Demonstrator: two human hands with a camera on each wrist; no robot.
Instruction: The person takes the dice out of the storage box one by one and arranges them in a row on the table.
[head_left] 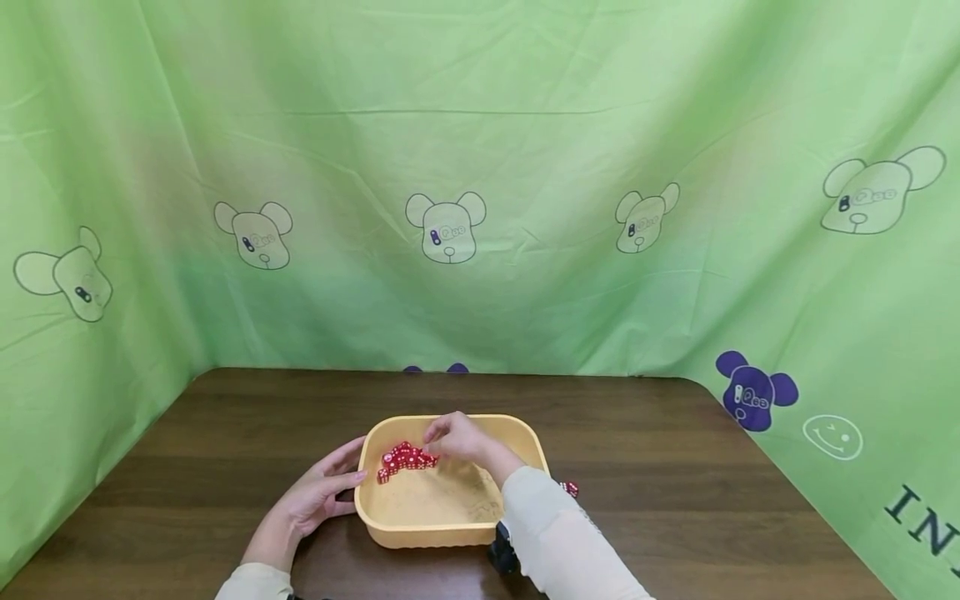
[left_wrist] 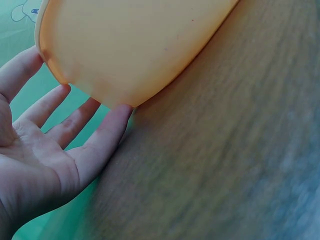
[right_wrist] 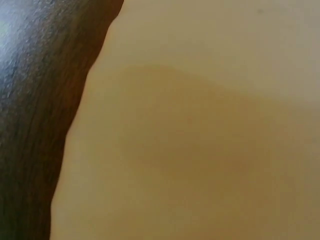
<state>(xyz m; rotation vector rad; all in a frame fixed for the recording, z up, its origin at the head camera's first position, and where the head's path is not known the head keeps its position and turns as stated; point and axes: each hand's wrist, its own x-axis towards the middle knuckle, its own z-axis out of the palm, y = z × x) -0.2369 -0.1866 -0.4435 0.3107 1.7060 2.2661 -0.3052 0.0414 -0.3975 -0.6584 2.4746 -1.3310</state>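
Observation:
A yellow plastic basin stands on the table, with a pile of red dice with white dots in its left rear part. My left hand is at the basin's left side. In the left wrist view its spread, fairly straight fingers touch the basin wall. Reaching over the basin from the right, my right hand has its fingertips bent down at the right end of the dice pile. Whether a die is between those fingertips is too small to tell. The right wrist view shows only the basin's wall, no hand.
More red dice lie on the brown wooden table right of the basin, partly hidden by the right sleeve. A small black object is beside that sleeve. Green cloth with printed mouse heads surrounds the table.

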